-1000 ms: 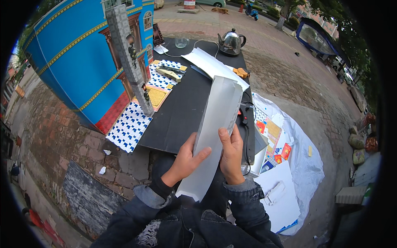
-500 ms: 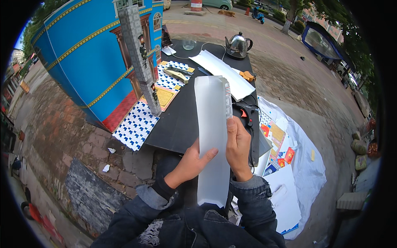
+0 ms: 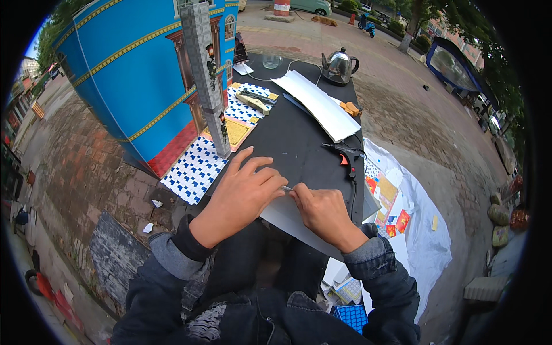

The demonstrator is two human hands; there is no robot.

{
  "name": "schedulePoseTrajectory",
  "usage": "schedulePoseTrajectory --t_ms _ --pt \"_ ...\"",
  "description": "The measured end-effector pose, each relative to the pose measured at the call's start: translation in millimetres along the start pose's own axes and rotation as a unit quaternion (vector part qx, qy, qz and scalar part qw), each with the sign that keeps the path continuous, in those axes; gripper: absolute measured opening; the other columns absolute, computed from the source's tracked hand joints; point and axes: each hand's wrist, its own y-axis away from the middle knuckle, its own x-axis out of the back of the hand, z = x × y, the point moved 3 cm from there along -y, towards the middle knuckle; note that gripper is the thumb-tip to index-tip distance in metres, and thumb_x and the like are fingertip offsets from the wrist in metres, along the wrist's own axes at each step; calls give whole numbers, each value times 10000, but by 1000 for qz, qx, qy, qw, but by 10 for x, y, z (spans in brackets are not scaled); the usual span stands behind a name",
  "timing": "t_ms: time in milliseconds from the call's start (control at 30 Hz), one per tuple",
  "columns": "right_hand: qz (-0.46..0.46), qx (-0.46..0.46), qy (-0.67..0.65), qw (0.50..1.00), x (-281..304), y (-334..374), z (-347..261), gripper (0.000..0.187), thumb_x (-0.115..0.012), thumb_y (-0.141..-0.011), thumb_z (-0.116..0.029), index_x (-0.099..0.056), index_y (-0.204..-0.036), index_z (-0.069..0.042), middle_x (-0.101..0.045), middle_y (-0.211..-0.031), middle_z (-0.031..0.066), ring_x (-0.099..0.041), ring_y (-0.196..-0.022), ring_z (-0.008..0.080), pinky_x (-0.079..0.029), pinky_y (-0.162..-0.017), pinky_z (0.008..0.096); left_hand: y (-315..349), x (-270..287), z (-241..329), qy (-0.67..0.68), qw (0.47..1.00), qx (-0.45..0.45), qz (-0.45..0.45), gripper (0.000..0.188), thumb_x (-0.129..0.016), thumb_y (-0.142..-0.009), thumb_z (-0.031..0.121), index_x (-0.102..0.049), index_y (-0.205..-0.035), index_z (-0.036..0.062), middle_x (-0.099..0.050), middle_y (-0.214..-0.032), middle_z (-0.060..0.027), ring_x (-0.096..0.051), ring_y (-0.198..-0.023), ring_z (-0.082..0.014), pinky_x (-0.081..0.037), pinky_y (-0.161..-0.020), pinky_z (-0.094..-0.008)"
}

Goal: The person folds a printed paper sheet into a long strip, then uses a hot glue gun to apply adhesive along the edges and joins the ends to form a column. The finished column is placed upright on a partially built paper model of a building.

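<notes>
My left hand (image 3: 244,187) and my right hand (image 3: 325,213) meet over the near edge of the black table (image 3: 282,138). Between them is a strip of pale grey-white card (image 3: 302,227), held crosswise with its plain face sloping down below my fingers. The right hand is closed, thumb and forefinger pinching the upper edge of the card. On the left, thumb and forefinger meet that same edge near the right fingertips, while the other fingers fan out above it. Part of the card is hidden behind my hands.
On the left stands a tall blue model building (image 3: 126,75) with a grey pillar (image 3: 204,80). A box cutter (image 3: 253,103), folded white card (image 3: 319,106), a glue gun (image 3: 348,158) and a steel kettle (image 3: 340,66) occupy the table. White sheeting (image 3: 428,259) with paper scraps lies at right.
The card strip has turned from upright, pointing away from me, to crosswise and lower. Both hands have moved from gripping its sides to meeting at its upper edge.
</notes>
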Motion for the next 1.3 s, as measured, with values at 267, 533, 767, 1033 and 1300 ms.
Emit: schedulePoseTrajectory --t_ms 267,533,767,1033,1300 --pt "-40 -28 -52 997 27 156 -22 220 -622 -1029 -211 -538 -905 -49 -613 -619 146 -616 -554 376 -460 -510 467 -91 20 -360 109 990 -49 -74 81 -762 -872 176 -725 -930 133 -667 -802 -38 -656 -822 -264 -518 -772 -390" --pt "-103 -130 -54 985 -72 1125 299 205 -642 -1021 -216 -569 -917 -55 -619 -614 169 -622 -545 395 -473 -503 481 -54 349 -854 62 997 17 -54 83 -731 -889 135 -758 -964 109 -744 -916 -59 -709 -878 -278 -544 -774 -395" --pt "-122 -225 -107 961 -109 1769 401 158 -637 -1021 -192 -607 -995 -39 -642 -679 212 -660 -621 418 -511 -570 486 -89 338 -937 54 996 32 -60 90 -727 -917 168 -770 -969 108 -749 -930 -62 -713 -908 -272 -550 -797 -394" --pt "-40 -318 -202 926 -105 1976 323 112 -677 -987 -100 -645 -1045 -9 -624 -682 195 -637 -594 340 -473 -563 396 -566 206 -908 -122 983 -46 127 443 -782 -909 252 -684 -1329 151 -632 -1408 -89 -560 -1317 -329 -438 -1125 -414" --pt "-6 -333 -294 896 -445 1655 52 190 -673 -1001 -104 -638 -1167 -18 -619 -688 150 -619 -569 188 -480 -560 332 -356 -786 -367 739 596 300 92 892 -739 -977 477 -307 -1562 -40 -487 -1485 -210 -506 -1370 -245 -442 -1133 -399"
